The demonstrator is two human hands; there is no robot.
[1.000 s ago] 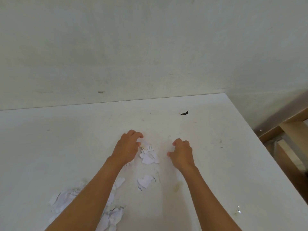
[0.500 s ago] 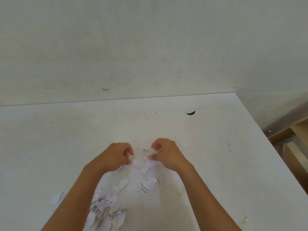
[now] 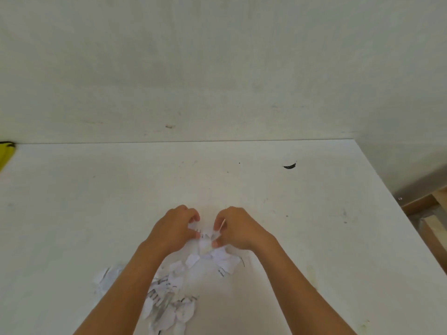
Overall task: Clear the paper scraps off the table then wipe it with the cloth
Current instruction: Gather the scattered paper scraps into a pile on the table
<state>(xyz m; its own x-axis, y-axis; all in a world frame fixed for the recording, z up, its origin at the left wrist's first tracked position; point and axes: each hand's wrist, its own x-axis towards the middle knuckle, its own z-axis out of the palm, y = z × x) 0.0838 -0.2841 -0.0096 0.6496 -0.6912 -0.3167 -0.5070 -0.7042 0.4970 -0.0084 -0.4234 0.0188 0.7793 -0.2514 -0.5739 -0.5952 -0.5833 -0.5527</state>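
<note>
Centrally, lower half of frame: left hand (image 3: 173, 229) and right hand (image 3: 239, 229) meet on the white table (image 3: 96, 201), fingers of both curled and pinching a clump of paper scraps (image 3: 206, 238) between them. Loose scraps (image 3: 169, 308) lie heaped toward bottom centre, partly under the left forearm. Yellow cloth (image 3: 6, 153), corner only, at left edge, well apart. Black mark (image 3: 289, 166) on table, right of centre.

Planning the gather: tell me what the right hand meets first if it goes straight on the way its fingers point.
Right hand points leftward: beyond the scraps it pinches, likely the left hand, though depth is unclear.
</note>
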